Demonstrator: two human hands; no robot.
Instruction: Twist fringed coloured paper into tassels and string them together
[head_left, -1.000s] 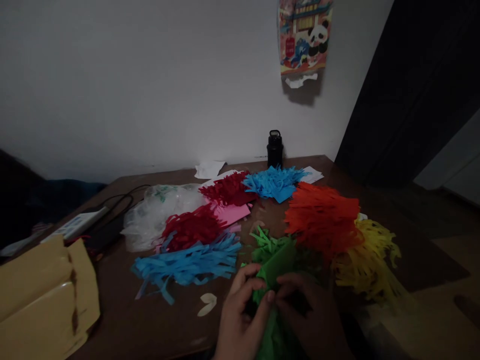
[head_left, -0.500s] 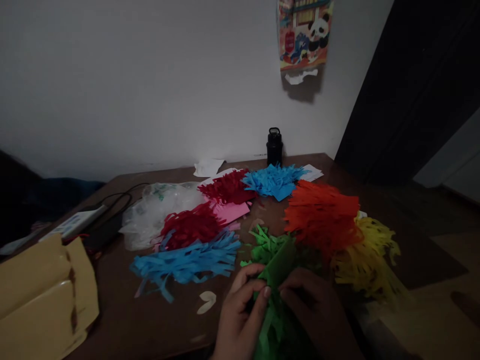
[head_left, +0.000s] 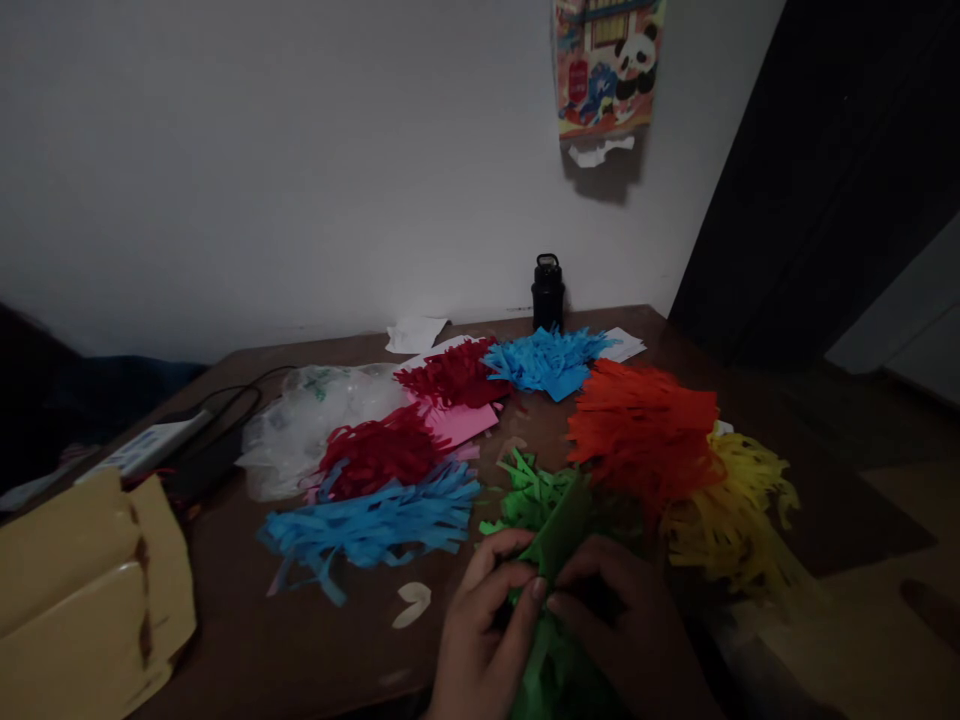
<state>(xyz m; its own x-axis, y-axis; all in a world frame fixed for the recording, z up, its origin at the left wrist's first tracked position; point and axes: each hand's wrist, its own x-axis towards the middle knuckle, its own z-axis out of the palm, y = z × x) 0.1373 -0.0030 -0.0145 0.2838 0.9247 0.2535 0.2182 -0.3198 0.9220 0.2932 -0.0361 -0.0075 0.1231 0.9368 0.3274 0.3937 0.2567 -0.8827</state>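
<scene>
Clock centred on the table, wearer at 6: green fringed paper sits at 5, between the hands, fringe spilling toward 12 and 6. Left hand has it pinched, thumb against fingers. Right hand narrow, thumb and index close together at the paper's right edge; too dim to tell if they grip. Containers: clear plastic bag at 10, crumpled, contents can't be made out; yellow-brown envelope at 8, inside hidden; black bottle upright at 12-1, capped, opaque; panda-print tissue pack on the wall at 1, white tissue poking out its bottom. Other fringed bundles: blue bundle at 8-9, red bundle at 9-10, orange bundle at 2-3, yellow bundle at 3-4
</scene>
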